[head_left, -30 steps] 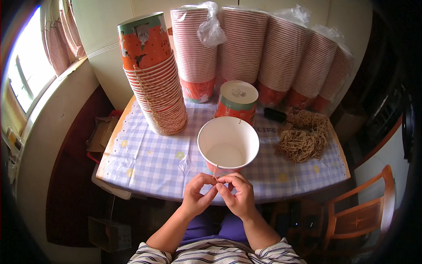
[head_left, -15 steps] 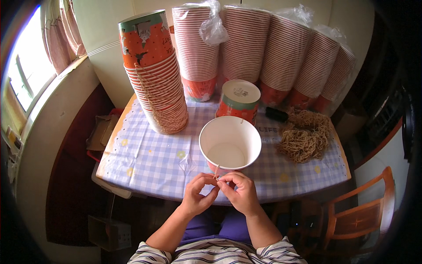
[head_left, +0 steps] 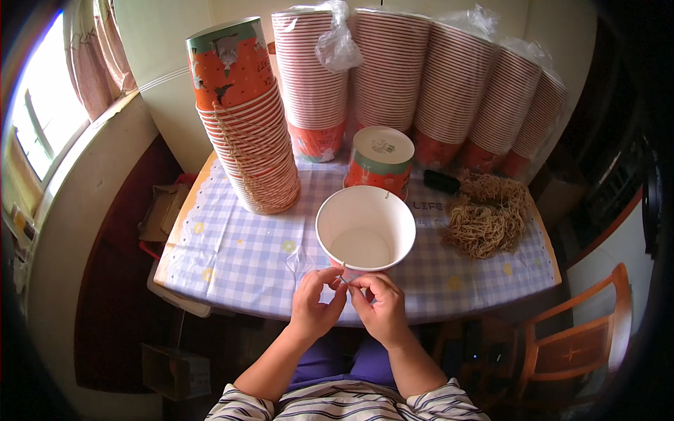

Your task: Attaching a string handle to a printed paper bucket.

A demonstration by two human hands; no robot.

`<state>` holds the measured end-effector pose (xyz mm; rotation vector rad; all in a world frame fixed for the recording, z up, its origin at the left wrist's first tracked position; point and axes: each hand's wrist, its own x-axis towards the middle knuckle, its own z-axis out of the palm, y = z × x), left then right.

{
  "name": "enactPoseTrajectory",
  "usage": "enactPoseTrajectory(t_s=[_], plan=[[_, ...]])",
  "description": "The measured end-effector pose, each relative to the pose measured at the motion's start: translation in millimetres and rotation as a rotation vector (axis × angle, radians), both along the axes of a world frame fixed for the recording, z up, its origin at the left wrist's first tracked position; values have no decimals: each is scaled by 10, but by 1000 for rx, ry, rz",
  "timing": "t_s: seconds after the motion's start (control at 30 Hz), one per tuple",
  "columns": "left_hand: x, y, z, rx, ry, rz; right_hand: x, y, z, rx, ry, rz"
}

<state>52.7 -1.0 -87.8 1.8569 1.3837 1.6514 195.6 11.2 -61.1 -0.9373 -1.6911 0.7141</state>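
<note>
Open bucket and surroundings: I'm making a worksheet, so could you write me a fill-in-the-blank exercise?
The open bucket is ____ inside.
Behind it, another bucket stands upside ____.
The tangled twine lies to the open bucket's ____.
The left hand and right hand are at that bucket's ____ (near/far) side.

Missing words: white; down; right; near.

A wooden chair (head_left: 570,349) is seen at right; at left, a window (head_left: 50,98) is flanked by a pinkish curtain (head_left: 97,59).

Cord (head_left: 343,266) — too small to trace
</note>
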Motion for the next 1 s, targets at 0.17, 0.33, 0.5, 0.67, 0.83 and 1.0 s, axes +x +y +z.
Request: enactPoseTrajectory(t_s=[0.17,0.33,0.5,0.67,0.83,1.0], plan=[[13,25,23,22,23,77,-90,-4,-51,110,-46,-84],[-11,71,-3,87,59,94,-128,35,-136,220,-99,-165],[27,58,-17,44,-31,138,-160,46,-156,296,-123,-210],[36,86,-8,102,-16,173,-169,21,-142,230,-96,-183],[13,96,-15,148,53,182,-152,-6,-116,203,-102,-156],[20,101,-46,172,112,174,-153,-15,-110,208,-116,-167]])
